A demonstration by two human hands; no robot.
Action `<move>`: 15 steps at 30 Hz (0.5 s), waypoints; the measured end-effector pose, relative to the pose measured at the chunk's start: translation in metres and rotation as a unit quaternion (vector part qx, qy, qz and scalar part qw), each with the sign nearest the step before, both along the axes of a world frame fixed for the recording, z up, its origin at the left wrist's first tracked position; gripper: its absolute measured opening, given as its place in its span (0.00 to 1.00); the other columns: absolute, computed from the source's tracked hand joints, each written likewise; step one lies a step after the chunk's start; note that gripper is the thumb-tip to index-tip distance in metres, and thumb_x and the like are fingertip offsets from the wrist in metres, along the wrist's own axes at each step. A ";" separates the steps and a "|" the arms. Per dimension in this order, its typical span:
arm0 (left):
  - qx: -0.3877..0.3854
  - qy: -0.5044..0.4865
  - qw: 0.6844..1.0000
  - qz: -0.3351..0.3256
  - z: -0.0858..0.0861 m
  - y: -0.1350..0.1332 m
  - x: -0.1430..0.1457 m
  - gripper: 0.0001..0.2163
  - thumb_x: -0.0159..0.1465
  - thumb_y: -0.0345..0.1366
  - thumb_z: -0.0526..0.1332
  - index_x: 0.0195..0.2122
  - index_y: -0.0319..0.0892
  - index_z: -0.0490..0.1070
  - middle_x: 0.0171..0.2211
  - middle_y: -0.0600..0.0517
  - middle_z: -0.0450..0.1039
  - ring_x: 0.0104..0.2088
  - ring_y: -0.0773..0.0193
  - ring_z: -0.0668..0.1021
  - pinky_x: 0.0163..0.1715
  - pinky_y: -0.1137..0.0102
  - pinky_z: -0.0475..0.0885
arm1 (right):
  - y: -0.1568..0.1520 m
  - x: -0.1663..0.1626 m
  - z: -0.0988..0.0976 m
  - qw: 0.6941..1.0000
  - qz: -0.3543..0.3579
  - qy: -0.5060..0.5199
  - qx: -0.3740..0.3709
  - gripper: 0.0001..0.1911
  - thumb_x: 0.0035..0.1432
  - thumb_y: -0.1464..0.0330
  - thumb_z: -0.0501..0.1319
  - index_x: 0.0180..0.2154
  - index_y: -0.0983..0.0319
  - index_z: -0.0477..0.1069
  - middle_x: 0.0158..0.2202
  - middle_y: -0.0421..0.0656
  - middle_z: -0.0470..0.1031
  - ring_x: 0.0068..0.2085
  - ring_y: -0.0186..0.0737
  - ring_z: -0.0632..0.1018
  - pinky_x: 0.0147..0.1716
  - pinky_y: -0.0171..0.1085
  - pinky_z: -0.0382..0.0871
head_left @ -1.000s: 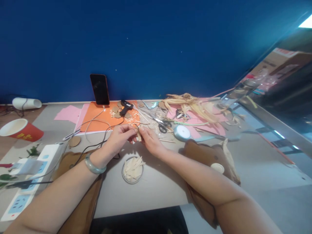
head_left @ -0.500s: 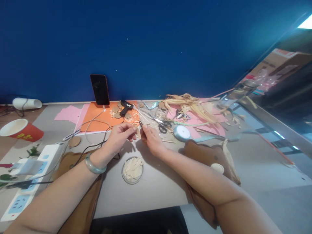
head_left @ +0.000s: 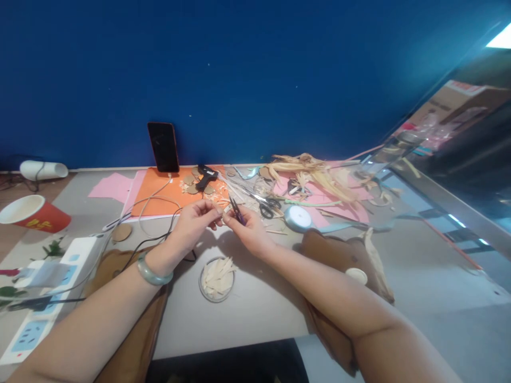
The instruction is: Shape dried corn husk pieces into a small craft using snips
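Note:
My left hand [head_left: 199, 221], with a pale green bangle on its wrist, pinches a small pale strip of dried husk [head_left: 223, 210]. The thumb and fingertips of my right hand [head_left: 250, 229] meet the same small piece. Tucked in my right hand is a dark two-pronged tool [head_left: 236, 208] with pointed tips and a purplish part; whether it is snips or tweezers I cannot tell. Below my hands stands a round clear dish [head_left: 200, 288] holding several cut pale husk pieces [head_left: 219, 276].
Behind my hands lie a black glue gun [head_left: 206, 178], scissors [head_left: 269, 206], a ribbon spool [head_left: 298, 218] and dried husks [head_left: 315, 165]. A phone [head_left: 163, 147] leans on the blue wall. At left are a paper cup [head_left: 48, 215], power strip [head_left: 59, 292] and cables.
My right hand has turned and moved its thumb left to meet my left fingertips. The dark tool's prongs now point up and away and show more clearly.

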State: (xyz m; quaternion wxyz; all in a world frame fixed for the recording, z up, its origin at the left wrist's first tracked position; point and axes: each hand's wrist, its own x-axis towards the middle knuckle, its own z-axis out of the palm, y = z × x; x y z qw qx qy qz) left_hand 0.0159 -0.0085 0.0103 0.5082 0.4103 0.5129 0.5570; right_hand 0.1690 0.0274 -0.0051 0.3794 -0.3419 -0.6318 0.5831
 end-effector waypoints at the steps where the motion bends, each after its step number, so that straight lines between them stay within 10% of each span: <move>1: -0.001 0.001 1.000 0.005 0.000 0.000 0.000 0.11 0.52 0.40 0.70 0.26 0.38 0.72 0.20 0.54 0.73 0.22 0.70 0.73 0.24 0.75 0.68 | 0.000 0.000 -0.002 1.000 -0.003 0.004 -0.004 0.18 0.54 0.55 0.64 0.28 0.62 0.64 0.22 0.35 0.60 0.24 0.30 0.60 0.24 0.33 0.54; 15: 0.017 0.005 0.998 0.062 0.000 -0.001 0.000 0.12 0.53 0.41 0.69 0.26 0.39 0.71 0.21 0.53 0.75 0.23 0.69 0.76 0.28 0.73 0.72 | 0.002 -0.005 -0.017 0.998 0.033 0.004 -0.056 0.26 0.60 0.45 0.52 0.27 0.61 0.64 0.16 0.33 0.54 0.19 0.30 0.56 0.19 0.33 0.49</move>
